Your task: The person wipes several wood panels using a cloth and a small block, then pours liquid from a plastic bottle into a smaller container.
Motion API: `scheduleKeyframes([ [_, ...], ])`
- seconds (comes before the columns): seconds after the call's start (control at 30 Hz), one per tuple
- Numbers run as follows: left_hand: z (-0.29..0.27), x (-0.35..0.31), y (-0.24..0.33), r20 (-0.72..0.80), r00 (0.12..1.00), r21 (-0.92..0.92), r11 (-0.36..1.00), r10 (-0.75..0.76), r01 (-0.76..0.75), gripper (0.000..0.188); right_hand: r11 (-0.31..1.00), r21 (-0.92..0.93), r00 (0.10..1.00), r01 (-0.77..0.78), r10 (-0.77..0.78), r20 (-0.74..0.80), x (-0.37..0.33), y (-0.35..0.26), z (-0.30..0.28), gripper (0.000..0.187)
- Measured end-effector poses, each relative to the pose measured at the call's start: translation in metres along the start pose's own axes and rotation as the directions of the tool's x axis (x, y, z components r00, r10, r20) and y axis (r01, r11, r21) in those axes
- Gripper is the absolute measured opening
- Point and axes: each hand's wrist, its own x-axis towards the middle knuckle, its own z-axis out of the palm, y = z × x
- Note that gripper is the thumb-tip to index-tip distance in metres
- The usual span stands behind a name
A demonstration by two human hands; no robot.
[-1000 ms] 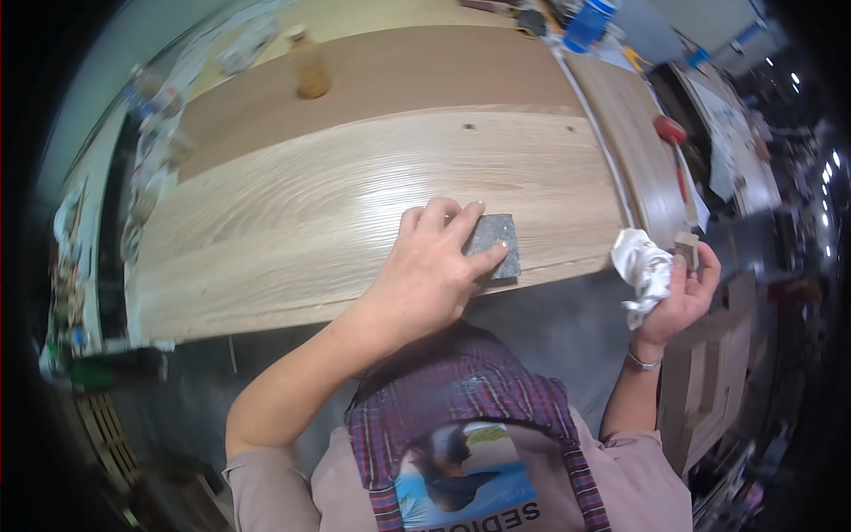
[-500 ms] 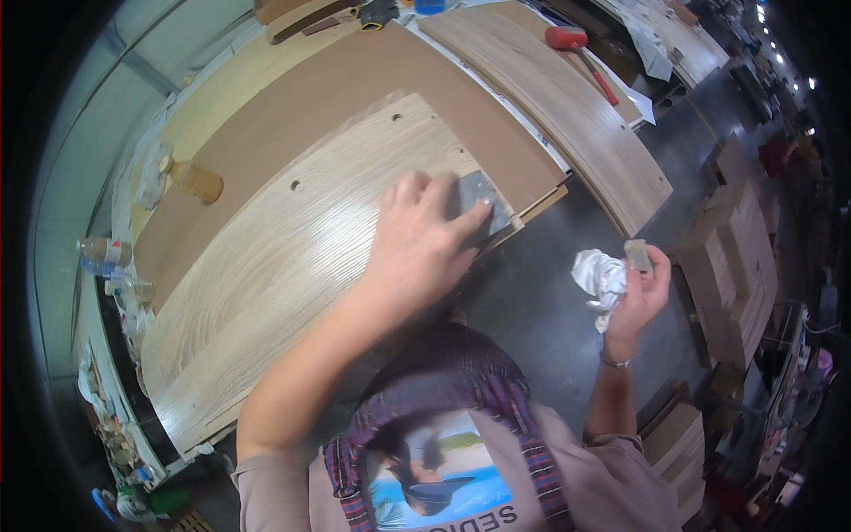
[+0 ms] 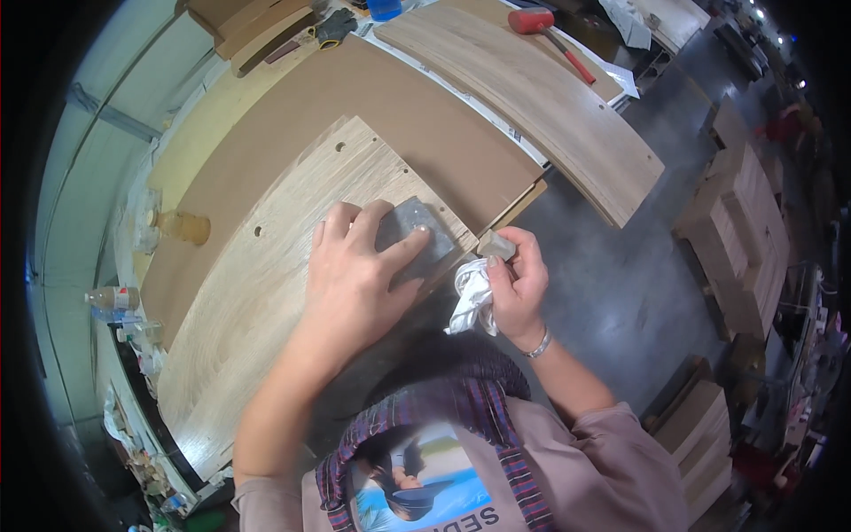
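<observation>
Your right hand [image 3: 519, 285] neared the board [image 3: 266, 288], clasping block [image 3: 495, 246] and cloth [image 3: 472, 297]; your half-curled left hand [image 3: 350, 275] held a grey pad [image 3: 434, 253].

Two hands, one left [image 3: 350, 279], one right [image 3: 521, 288]. Blocks near the fingers numbered two: one flat dark grey block [image 3: 425, 253], one small beige block [image 3: 496, 246]. One white cloth [image 3: 472, 297]. Wood-grain boards made two: one near board [image 3: 257, 310], one far board [image 3: 532, 106]. One red mallet [image 3: 532, 21], one dark glove [image 3: 335, 28], one amber jar [image 3: 183, 228], one blue container [image 3: 385, 9], one wristband [image 3: 539, 344]. Larger holes in the near board totalled two.
</observation>
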Motion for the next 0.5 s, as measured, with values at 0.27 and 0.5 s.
scheduleKeyframes([
  [0.27, 0.008, 0.002, 0.0, -0.011, 1.0, 0.027, 1.0, -0.015, 0.015, 0.056, 0.997, 0.057, 0.993, 0.059, -0.052, -0.106, -0.001, 0.011, -0.005, 0.029],
  [0.5, 0.001, 0.015, 0.001, -0.124, 0.992, 0.031, 1.0, 0.007, -0.004, 0.057, 0.994, 0.105, 0.986, 0.034, -0.017, -0.165, 0.001, 0.007, -0.024, 0.027],
])
